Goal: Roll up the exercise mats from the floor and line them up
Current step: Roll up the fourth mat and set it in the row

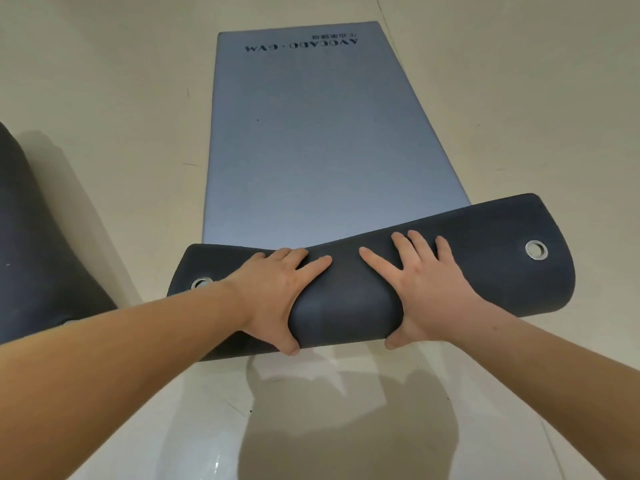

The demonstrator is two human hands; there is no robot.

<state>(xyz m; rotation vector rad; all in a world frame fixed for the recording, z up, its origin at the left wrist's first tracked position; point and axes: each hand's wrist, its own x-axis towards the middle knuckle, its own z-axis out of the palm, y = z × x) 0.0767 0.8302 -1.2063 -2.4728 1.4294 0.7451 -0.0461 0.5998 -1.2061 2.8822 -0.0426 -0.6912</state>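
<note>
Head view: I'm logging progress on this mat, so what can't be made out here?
- Second dark mat, head view: cut off by the left edge; rolled or not, unclear.
- Grey mat, folded end, head view: inside covered by its dark underside, left hand and right hand; turns uncountable.
- Small print by the logo, head view: too small to read.
- Left eyelet, head view: partly behind the left forearm.

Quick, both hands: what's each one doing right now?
Left hand: grips the rolled end of the grey foam mat, thumb underneath.
Right hand: grips the same roll, fingers spread.
</note>
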